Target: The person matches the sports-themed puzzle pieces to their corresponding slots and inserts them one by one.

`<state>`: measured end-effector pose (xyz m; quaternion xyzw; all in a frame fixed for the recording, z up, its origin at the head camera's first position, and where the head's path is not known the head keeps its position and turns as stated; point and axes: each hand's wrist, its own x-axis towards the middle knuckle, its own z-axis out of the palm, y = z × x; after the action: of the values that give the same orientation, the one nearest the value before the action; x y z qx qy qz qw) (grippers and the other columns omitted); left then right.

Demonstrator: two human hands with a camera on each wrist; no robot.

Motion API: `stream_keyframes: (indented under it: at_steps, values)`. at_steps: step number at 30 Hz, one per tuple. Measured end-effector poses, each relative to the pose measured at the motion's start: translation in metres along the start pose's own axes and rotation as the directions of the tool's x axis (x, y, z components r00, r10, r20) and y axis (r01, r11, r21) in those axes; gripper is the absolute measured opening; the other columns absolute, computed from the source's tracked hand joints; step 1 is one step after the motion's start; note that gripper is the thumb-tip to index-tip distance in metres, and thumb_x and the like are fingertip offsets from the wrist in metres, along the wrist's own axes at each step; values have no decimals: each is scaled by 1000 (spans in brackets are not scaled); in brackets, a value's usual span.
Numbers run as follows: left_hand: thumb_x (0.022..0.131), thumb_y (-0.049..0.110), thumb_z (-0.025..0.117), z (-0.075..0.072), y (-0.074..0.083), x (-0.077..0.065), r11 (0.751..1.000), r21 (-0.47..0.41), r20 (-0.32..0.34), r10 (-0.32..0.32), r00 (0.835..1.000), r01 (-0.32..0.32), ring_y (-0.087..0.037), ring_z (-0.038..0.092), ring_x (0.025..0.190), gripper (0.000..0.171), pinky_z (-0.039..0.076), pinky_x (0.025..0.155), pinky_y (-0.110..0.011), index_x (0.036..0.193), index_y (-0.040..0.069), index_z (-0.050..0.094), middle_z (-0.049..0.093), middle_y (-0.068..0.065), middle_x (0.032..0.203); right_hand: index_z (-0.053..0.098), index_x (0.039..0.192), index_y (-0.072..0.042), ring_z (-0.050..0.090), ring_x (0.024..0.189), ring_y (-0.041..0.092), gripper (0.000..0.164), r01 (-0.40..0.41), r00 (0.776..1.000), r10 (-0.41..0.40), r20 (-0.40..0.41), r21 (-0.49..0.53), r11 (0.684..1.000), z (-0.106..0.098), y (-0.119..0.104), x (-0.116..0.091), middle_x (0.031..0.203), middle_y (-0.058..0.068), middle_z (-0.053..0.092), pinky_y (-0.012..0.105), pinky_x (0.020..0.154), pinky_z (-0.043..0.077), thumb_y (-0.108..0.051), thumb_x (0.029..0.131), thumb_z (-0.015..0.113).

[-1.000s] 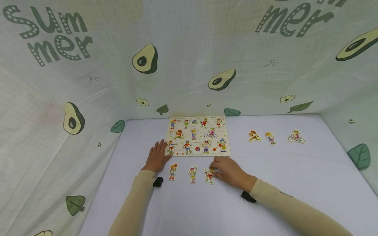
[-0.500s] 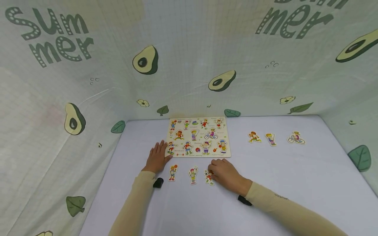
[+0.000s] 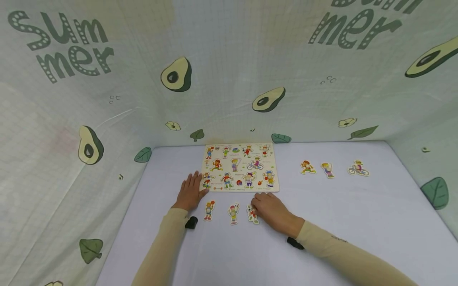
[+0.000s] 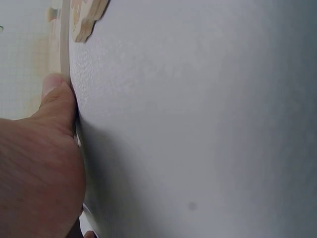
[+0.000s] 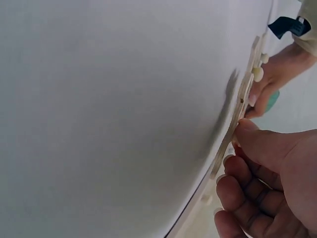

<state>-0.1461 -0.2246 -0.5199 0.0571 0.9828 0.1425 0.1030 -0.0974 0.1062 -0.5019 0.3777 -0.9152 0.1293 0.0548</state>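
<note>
On the white table lies a wooden knob puzzle board [image 3: 274,169] printed with children playing sports. My left hand [image 3: 189,192] rests at its left edge, fingers spread, with the thumb [image 4: 58,101] against the board in the left wrist view. In front of the board, my right hand [image 3: 274,211] pinches a soccer-player puzzle piece [image 3: 251,217] between thumb and fingers. The right wrist view shows this piece [image 5: 225,144] edge-on, close to the table; its knob is hidden by the fingers. Left of it lie a volleyball-player piece [image 3: 233,214] and a basketball-player piece [image 3: 208,211].
Farther right on the table [image 3: 358,222] lie a runner piece [image 3: 307,167], a piece with a figure holding a stick [image 3: 327,170] and a cyclist piece [image 3: 358,168]. A printed cloth [image 3: 222,59] hangs behind the table and along its sides.
My right hand has shifted slightly left and closer over the soccer-player piece, which stays in about the same place. The left hand has not moved.
</note>
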Motion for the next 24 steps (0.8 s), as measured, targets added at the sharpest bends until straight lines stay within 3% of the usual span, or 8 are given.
stream_keyframes:
  at_steps: [7, 14, 24]
  values:
    - [110, 36, 57, 0, 0, -1, 1000, -6, 15, -12, 1000, 12, -45, 8, 162, 76, 10, 131, -62, 166, -2, 22, 13, -23, 176, 67, 95, -12, 60, 88, 16, 16, -53, 998, 54, -14, 20, 998, -15, 15, 11, 92, -4, 63, 34, 76, 49, -12, 92, 83]
    - [110, 37, 56, 3, -4, 2, 1000, 9, 12, -7, 1000, 7, -45, 9, 162, 76, 11, 130, -62, 166, -1, 22, 14, -22, 176, 70, 96, -8, 61, 88, 20, 14, -121, 991, 120, -51, -11, 993, -37, 40, 32, 93, 1, 64, 36, 75, 51, -11, 92, 83]
    - [110, 38, 57, 3, -4, 3, 1000, 3, 16, -14, 1000, 14, -45, 8, 162, 77, 10, 131, -62, 167, 0, 22, 13, -22, 176, 72, 101, -3, 63, 89, 26, 11, -176, 980, 178, -84, 27, 984, -57, 74, 63, 96, 8, 67, 40, 75, 53, -9, 96, 80]
